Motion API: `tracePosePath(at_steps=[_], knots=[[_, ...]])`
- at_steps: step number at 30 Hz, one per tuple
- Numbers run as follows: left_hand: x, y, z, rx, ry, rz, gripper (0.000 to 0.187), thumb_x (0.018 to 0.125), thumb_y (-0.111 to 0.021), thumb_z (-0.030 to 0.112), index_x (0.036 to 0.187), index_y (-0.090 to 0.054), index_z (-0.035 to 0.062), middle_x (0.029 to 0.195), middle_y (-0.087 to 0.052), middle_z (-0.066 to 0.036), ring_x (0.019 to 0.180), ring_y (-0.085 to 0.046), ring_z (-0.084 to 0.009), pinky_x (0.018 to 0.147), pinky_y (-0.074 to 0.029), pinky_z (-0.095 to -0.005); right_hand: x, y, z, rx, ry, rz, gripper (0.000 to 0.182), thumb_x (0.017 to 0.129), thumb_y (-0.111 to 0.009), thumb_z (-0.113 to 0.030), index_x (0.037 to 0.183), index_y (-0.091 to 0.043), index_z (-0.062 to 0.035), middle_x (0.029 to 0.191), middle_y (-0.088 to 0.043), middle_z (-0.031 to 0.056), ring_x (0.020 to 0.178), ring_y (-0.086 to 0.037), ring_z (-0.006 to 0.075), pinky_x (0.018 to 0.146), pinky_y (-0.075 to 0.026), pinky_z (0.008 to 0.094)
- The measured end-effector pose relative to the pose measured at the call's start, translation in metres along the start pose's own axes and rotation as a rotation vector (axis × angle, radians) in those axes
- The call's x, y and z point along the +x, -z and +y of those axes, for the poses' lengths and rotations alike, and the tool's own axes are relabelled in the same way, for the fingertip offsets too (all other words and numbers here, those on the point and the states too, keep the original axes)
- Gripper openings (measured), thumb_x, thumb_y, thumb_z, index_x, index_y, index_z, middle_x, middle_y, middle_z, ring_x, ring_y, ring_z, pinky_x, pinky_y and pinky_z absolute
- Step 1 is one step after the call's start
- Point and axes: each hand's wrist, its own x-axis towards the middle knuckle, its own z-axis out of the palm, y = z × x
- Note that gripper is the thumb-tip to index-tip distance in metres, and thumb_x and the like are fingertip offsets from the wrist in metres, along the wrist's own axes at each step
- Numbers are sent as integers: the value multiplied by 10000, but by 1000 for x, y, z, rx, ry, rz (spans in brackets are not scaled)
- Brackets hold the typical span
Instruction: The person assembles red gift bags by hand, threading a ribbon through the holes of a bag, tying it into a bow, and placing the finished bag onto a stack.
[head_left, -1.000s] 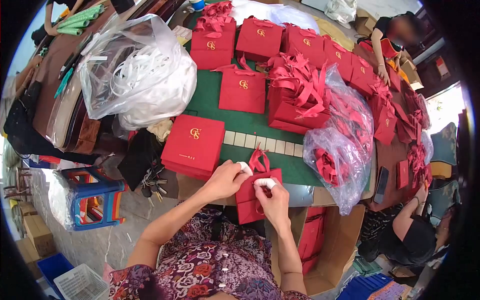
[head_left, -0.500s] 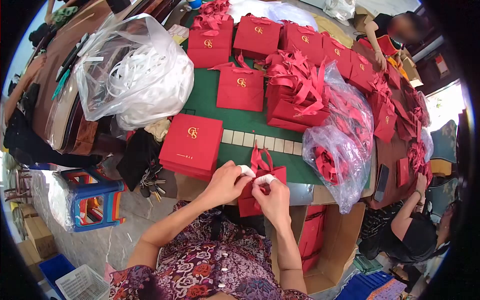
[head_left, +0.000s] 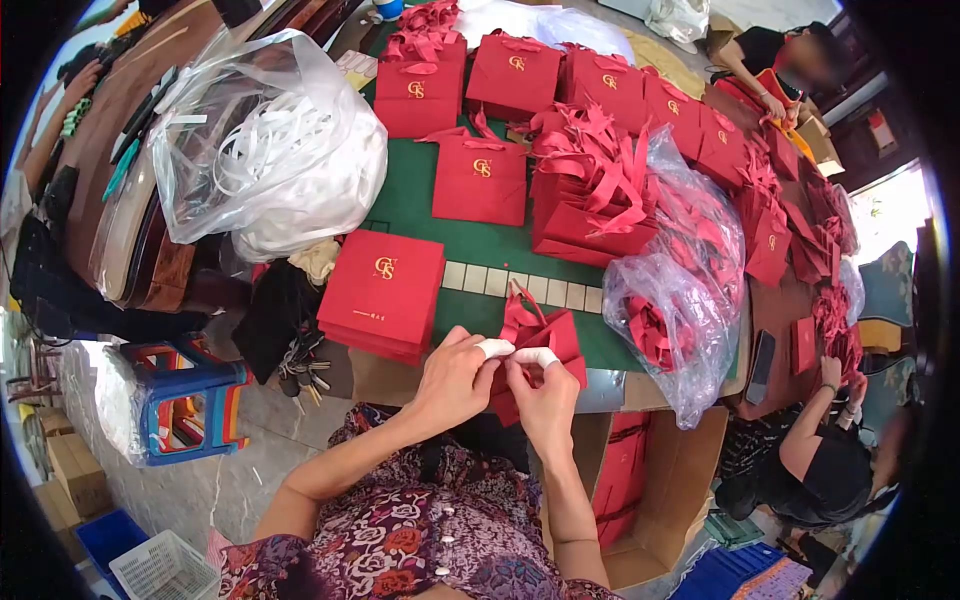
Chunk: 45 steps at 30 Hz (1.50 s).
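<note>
At the table's near edge, a small red bag [head_left: 563, 340] with a red ribbon loop [head_left: 517, 318] on top is tilted behind my hands. My left hand [head_left: 460, 377] and my right hand [head_left: 543, 398] meet in front of it, fingertips pinched together on red ribbon. White wrapping covers a finger of each hand. What lies between the fingertips is mostly hidden. To the left of my left hand lies a stack of flat red bags [head_left: 382, 290] with gold lettering. A row of pale tiles [head_left: 475, 278] runs just beyond my hands on the green surface [head_left: 455, 232].
Finished-looking red bags [head_left: 515, 75] stand along the back. A clear bag of white ribbon [head_left: 290, 150] sits left, a plastic bag of red ribbon [head_left: 660, 320] right. An open carton [head_left: 680, 480] is below right. Co-workers [head_left: 765, 75] [head_left: 825, 450] sit on the right; blue stools [head_left: 190, 400] stand left.
The small red bag has turned and tilted to the right. My fingertips have drawn closer together on the ribbon. Co-workers' arms at both sides have shifted.
</note>
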Motion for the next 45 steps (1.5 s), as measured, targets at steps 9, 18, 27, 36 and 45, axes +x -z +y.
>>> tracePosePath(at_steps=[9, 18, 27, 36, 45], knots=[[3, -2, -13, -65, 34, -69, 174, 824, -652, 56, 997, -659, 47, 850, -664, -119, 825, -570, -313, 726, -493, -422, -4, -4, 9, -18, 36, 52, 165, 861, -730, -120, 938, -622, -22, 835, -688, 132, 720, -685, 257, 645, -520, 343], [3, -9, -16, 16, -62, -55, 241, 747, -762, 99, 968, -669, 80, 860, -667, -84, 820, -572, -306, 725, -502, -400, 29, 32, -4, -207, 371, -88, 97, 861, -699, -134, 914, -683, -54, 850, -653, 112, 823, -585, 307, 752, -451, 402], [-5, -17, -26, 101, -398, 78, 271, 767, -648, 28, 1030, -685, 79, 931, -623, -42, 849, -570, -255, 705, -531, -354, 59, 45, 32, -132, 262, -605, 200, 931, -626, -197, 969, -713, -21, 794, -658, 130, 723, -604, 218, 661, -457, 349], [0, -11, -27, 127, -518, 14, 224, 770, -740, 47, 982, -670, 52, 909, -621, -59, 851, -599, -251, 680, -545, -349, 76, 46, 39, 125, -124, -792, 173, 841, -750, -186, 877, -753, -16, 692, -658, -10, 630, -539, 50, 570, -439, 256], [17, -3, -23, 61, -350, -21, 211, 802, -728, 79, 994, -649, 42, 915, -618, -102, 862, -582, -294, 760, -508, -389, 68, 13, 49, 204, -59, -384, 130, 833, -695, -140, 822, -719, -12, 689, -644, -37, 627, -542, 47, 580, -429, 227]])
